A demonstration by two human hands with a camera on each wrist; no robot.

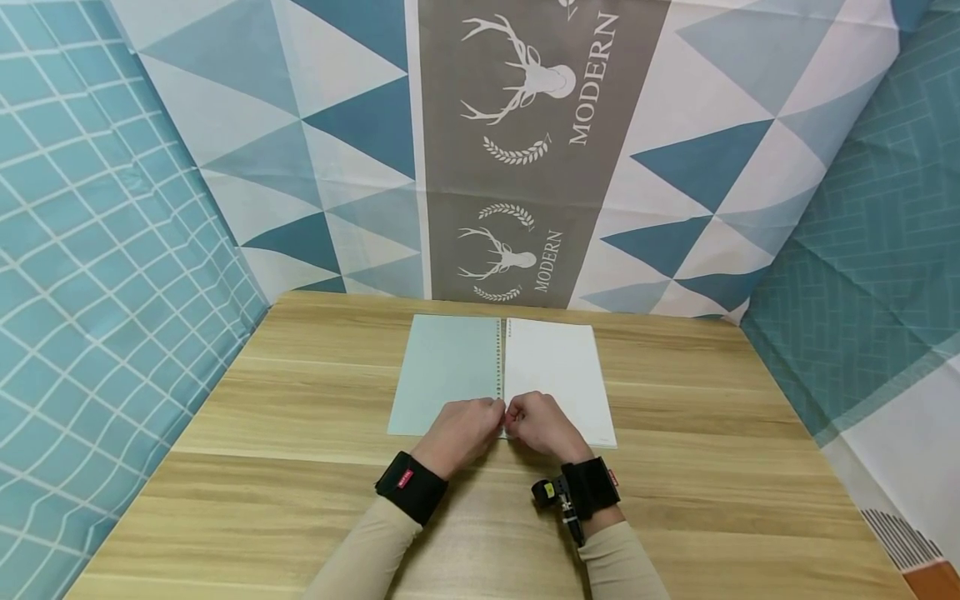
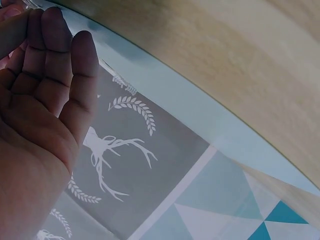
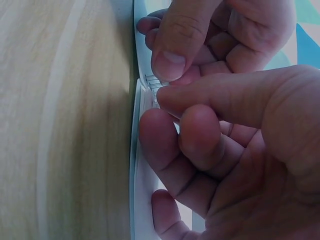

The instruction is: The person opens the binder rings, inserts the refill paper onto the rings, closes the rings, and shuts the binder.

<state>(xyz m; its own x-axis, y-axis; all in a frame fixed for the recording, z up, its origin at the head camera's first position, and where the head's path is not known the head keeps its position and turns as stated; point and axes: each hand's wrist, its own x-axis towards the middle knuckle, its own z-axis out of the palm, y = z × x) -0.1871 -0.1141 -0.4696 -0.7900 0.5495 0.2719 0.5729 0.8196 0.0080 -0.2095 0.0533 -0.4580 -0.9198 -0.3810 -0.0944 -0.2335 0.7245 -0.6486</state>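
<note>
A ring-bound notebook lies open on the table, its pale green cover (image 1: 446, 362) to the left and its white pages (image 1: 555, 367) to the right. Between them runs the ring binding (image 1: 498, 358). At the binding's near end my left hand (image 1: 465, 429) and right hand (image 1: 543, 425) meet, knuckles close together. In the right wrist view, both thumbs bear on the clear rings (image 3: 152, 80), with fingers curled in against them. My right hand (image 3: 215, 135) pinches the binding just beside the left thumb (image 3: 171, 65). The left wrist view hides the fingertips' contact.
The wooden table (image 1: 300, 500) extends on both sides of the notebook. A patterned cloth backdrop (image 1: 360, 142) with deer prints stands behind its far edge, and blue cloths hang left and right. Black bands circle both wrists; a small camera (image 1: 551, 492) sits on the right one.
</note>
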